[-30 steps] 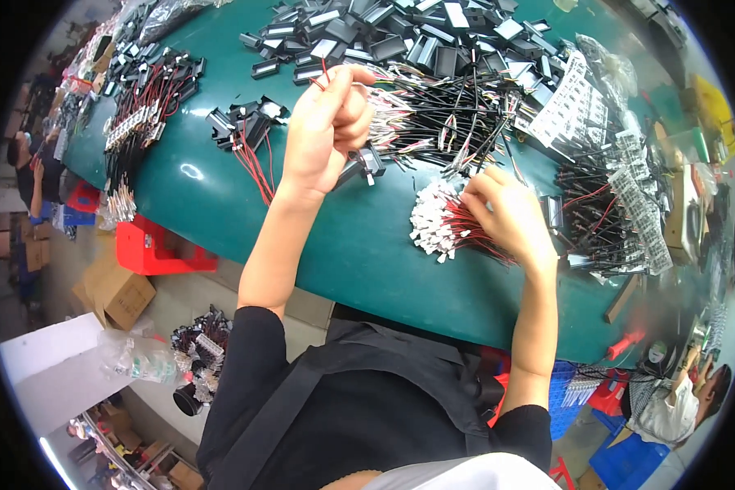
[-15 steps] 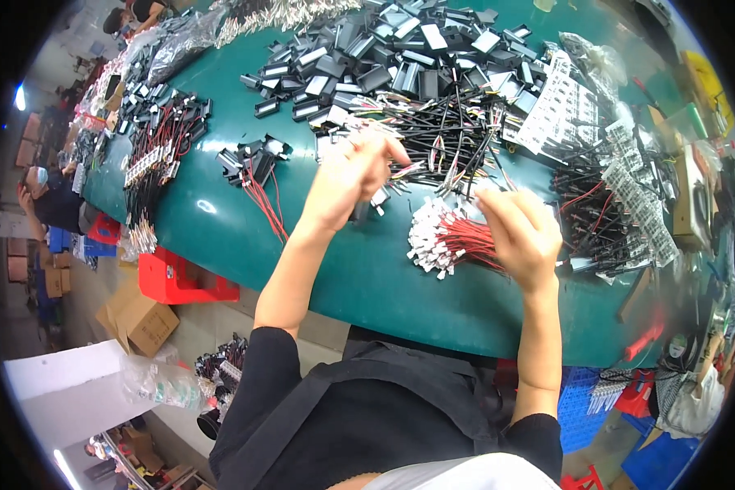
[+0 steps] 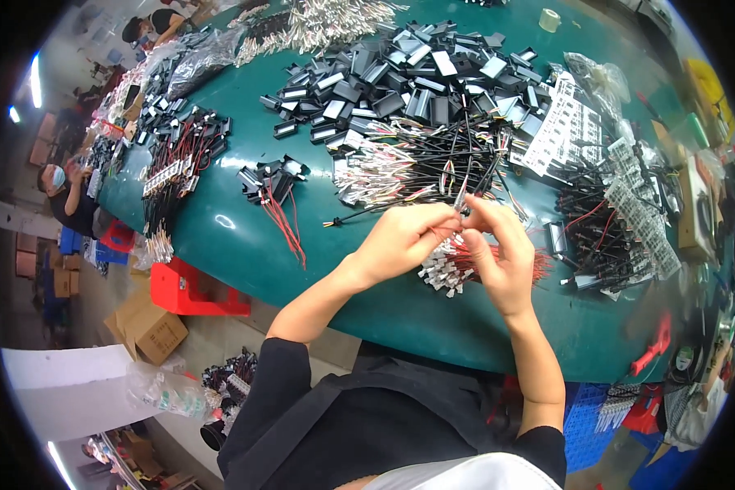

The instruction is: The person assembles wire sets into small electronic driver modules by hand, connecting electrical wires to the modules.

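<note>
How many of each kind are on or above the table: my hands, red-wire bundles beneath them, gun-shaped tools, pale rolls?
Left hand and right hand: 2
Red-wire bundle: 1
Gun-shaped tool: 1
Pale roll: 1
Total: 5

A bare left hand (image 3: 408, 241) and bare right hand (image 3: 505, 257) came fingertip-close above red wires with white plastic connectors (image 3: 441, 276), near the glossy green table's (image 3: 359, 318) near edge; details between the fingers were unclear. Farther from that edge lay black-sheathed cables (image 3: 441, 151), then heaped dark channel-shaped casings (image 3: 388, 102).
</note>
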The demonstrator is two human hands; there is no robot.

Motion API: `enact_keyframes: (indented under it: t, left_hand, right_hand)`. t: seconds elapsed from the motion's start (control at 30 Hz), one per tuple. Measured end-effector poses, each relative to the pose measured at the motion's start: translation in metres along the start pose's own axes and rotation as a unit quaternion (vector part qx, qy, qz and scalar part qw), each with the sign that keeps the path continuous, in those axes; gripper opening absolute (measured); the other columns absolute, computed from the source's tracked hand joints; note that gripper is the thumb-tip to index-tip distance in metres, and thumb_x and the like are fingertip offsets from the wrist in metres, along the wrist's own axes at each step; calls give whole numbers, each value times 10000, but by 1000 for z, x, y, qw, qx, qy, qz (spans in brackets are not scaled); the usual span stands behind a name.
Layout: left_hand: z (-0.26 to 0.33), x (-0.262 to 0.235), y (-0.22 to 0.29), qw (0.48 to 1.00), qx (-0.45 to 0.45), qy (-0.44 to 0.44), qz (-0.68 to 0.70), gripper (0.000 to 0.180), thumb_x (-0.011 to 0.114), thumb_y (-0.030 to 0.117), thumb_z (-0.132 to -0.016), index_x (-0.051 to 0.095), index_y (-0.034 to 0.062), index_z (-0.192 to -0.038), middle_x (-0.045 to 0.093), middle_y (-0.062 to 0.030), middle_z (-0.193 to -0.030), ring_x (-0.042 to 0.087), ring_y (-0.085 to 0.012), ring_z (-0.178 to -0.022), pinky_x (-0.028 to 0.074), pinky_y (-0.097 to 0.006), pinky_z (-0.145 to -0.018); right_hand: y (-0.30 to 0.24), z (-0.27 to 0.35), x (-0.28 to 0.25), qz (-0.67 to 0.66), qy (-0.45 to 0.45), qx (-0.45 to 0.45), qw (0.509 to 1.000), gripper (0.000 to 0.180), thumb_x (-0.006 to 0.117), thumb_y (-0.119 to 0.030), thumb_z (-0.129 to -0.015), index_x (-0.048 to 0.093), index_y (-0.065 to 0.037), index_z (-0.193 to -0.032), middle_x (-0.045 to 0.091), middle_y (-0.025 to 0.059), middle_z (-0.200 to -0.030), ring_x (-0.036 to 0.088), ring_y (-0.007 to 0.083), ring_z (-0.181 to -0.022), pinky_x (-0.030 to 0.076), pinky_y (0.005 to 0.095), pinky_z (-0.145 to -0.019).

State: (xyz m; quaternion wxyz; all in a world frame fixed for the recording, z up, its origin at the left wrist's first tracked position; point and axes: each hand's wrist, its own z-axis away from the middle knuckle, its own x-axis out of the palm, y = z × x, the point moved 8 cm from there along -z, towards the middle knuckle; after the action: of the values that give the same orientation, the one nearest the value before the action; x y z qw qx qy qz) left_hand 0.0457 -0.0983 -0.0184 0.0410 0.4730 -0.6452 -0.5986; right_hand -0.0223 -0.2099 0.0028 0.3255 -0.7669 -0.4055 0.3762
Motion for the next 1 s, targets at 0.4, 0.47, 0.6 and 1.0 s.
enact_keyframes:
  t: [0.4,0.47,0.6,1.0]
  left_hand:
    - [-59,-92,-29,900,34,192,-391,194,653,186,-811,625,100,-983,604,-69,-800,611,-268,-692,487,-347,-587]
    - [-83,-96,-73,873,-10,179,-454,341,678,245,-785,580,111,-1082,599,-88,-852,618,-289,-737,498,-377,-625]
    - [-102,-84,-128,857,-31,149,-492,384,708,287,-738,575,120,-1057,592,-90,-897,625,-297,-771,499,-401,-637]
    - [-32,-68,-16,912,-30,257,317,430,616,131,-863,489,43,-1265,523,48,-907,352,6,-621,289,-154,-535]
  right_hand:
    - [33,0,-40,-225,108,114,962,271,441,-98,-980,575,-18,-1201,540,4,-826,505,60,-700,437,192,-662]
    - [33,-2,-41,-177,75,115,975,332,443,-74,-971,533,-57,-1290,523,-6,-845,427,41,-642,378,166,-591]
    - [36,-1,-39,-202,83,147,965,340,491,-71,-952,512,-44,-1291,622,5,-852,401,-4,-614,322,150,-549]
    - [2,1,-51,34,139,-5,990,59,649,-7,-816,626,-7,-870,614,54,-789,513,129,-637,413,232,-568]
